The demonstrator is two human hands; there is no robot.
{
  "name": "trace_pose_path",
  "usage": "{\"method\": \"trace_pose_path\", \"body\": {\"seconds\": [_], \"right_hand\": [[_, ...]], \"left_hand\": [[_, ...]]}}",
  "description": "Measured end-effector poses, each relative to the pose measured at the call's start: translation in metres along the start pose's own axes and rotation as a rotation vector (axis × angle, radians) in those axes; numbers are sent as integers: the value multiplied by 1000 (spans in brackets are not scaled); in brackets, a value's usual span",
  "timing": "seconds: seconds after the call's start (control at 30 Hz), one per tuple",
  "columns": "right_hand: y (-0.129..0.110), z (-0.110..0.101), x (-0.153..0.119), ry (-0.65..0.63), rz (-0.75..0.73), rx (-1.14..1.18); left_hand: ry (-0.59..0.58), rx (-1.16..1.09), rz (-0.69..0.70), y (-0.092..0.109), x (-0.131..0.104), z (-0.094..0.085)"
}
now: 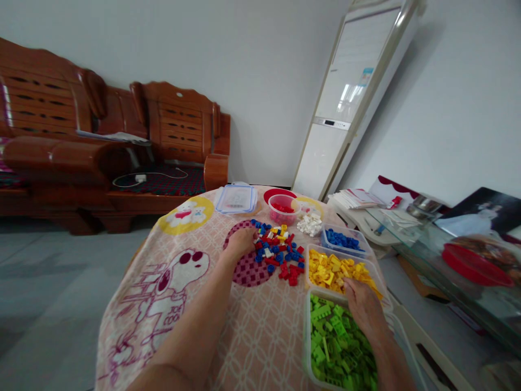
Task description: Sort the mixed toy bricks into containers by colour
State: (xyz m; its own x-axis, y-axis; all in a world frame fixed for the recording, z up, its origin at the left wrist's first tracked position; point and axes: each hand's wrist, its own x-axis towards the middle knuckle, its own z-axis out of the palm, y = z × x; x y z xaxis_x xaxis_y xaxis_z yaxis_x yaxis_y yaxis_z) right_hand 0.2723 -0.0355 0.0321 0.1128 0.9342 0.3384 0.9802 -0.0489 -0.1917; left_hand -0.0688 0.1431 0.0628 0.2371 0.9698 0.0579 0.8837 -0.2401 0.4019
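Observation:
My left hand point(243, 240) is at the left edge of a loose pile of mixed toy bricks point(280, 250), coloured red, blue, yellow and white. Its fingers are curled together; what they hold, if anything, is hidden. My right hand point(363, 305) is over the near edge of a clear plastic container point(308, 269) filled with yellow bricks point(331, 269). The fingertips are closed beside the yellow bricks, and I cannot make out anything between them. Below the right forearm stands a clear container point(308, 339) of green bricks point(337, 339), partly covered by the arm.
Beyond the yellow container is a container of blue bricks point(342, 239). White bricks point(310, 224) lie heaped on the patterned tablecloth point(260, 336). Farther back stand a round tub point(285, 210) of red bricks and a blue-rimmed lid point(236, 199). A glass shelf point(407, 239) borders the right.

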Motion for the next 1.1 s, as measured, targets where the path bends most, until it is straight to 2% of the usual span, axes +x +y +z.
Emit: {"method": "trace_pose_path", "body": {"seconds": [0.23,0.43,0.53,0.63,0.73,0.8,0.9,1.0,1.1], "right_hand": [[0,0,0,13,-1,-26],[1,1,1,20,2,-18],[2,2,1,18,-8,-5],[2,2,0,16,-14,-12],[2,1,0,10,-9,-16],[1,0,0,1,-14,-6],[0,-2,0,-6,-20,11],[-2,-3,0,3,-8,7],[-2,-2,-1,23,-2,-1]], "left_hand": [[-10,-8,-8,-3,2,0],[135,-171,-8,0,5,-12],[214,-322,66,19,1,-17],[243,-496,182,52,-7,-12],[176,-655,254,88,-18,7],[63,-749,312,109,-27,24],[-39,-785,402,128,-36,43],[51,-660,457,123,-34,46],[214,-459,368,96,-20,42]]}}
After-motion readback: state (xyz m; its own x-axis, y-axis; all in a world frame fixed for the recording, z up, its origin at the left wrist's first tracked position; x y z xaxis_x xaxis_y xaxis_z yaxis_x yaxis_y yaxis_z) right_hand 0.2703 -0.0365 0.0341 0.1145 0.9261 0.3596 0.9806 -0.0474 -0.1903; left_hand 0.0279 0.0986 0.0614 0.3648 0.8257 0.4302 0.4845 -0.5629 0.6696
